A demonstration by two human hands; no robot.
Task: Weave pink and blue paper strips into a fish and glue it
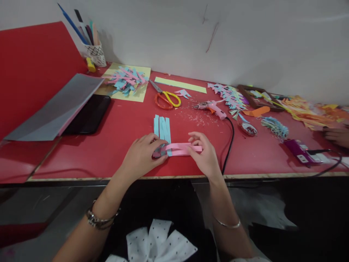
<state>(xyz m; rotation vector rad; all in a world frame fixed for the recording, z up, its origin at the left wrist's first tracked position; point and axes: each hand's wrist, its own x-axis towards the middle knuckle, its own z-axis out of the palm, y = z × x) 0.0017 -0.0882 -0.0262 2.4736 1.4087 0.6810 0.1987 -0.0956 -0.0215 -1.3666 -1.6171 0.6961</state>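
Observation:
Pink paper strips [181, 150] lie crosswise over the lower ends of several light blue paper strips [163, 129] near the front edge of the red table. My left hand [145, 151] is closed around the left end of the pink strips, its thumb and fingers pressing there; part of the strips is hidden under it. Toward the other end, my right hand [203, 151] pinches a pink strip between thumb and finger, the remaining fingers loosely curled above. The blue strips point away from me, flat on the table.
Scissors [167, 100], a pink glue gun [211, 108] with a black cord, and a pile of cut paper pieces [127, 80] lie behind. A black phone [87, 114] sits left under grey sheets [57, 109]. Another person's hand [336, 135] rests far right, near a purple power socket [301, 153].

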